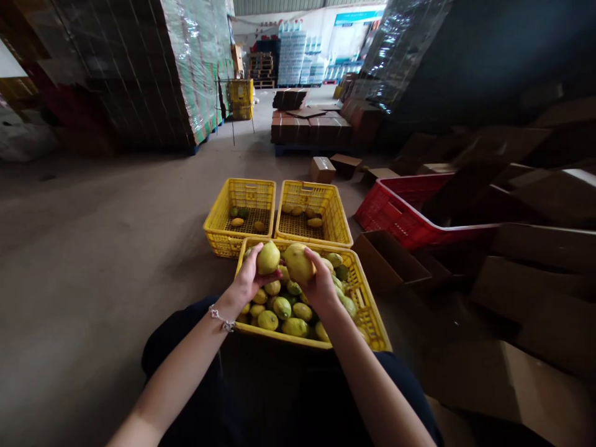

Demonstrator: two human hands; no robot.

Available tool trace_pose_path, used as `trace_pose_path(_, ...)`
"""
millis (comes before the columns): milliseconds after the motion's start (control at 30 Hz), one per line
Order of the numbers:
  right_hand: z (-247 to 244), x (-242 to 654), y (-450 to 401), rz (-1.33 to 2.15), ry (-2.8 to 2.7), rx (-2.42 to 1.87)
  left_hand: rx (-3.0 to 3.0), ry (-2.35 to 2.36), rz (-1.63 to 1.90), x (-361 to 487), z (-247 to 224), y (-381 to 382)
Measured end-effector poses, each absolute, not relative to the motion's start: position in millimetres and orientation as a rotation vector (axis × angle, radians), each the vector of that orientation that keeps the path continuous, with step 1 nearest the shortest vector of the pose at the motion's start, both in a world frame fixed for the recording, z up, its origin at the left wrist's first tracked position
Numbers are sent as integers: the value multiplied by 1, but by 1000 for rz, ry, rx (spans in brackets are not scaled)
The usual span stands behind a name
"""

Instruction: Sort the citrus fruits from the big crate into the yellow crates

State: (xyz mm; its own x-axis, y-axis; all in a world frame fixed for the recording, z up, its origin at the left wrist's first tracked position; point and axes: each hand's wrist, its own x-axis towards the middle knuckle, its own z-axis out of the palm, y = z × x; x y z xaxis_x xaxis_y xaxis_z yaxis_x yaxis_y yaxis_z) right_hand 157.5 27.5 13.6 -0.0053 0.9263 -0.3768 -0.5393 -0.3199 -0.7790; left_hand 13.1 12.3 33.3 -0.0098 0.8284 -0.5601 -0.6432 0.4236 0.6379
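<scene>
My left hand is closed around a yellow-green lemon. In my right hand is a larger yellow lemon, held close beside the first one. Both are raised over a yellow plastic crate in front of my knees. Many lemons, from yellow to green, fill that crate, partly hidden by my hands and forearms. Behind it stand two more yellow crates side by side. The left crate has a few yellow and green fruits on its floor; the right crate holds several yellow ones.
To the right are a red crate, an open cardboard box and piled cartons. Farther off, flat cardboard bundles lie on a pallet. Wrapped stacks rise at the left. Bare concrete floor stretches along my left.
</scene>
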Motion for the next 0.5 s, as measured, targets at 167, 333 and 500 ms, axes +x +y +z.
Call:
trace_pose_path(167, 10, 160, 33, 1685, -504, -1000, 214, 1026, 1231, 10, 37, 9)
trace_pose_path(333, -6, 159, 36, 1679, -457, -1011, 86, 859, 1165, 5, 26, 12)
trace_pose_path(500, -17, 158, 36, 1671, -386, -1100, 41, 819, 1182, 7, 24, 13)
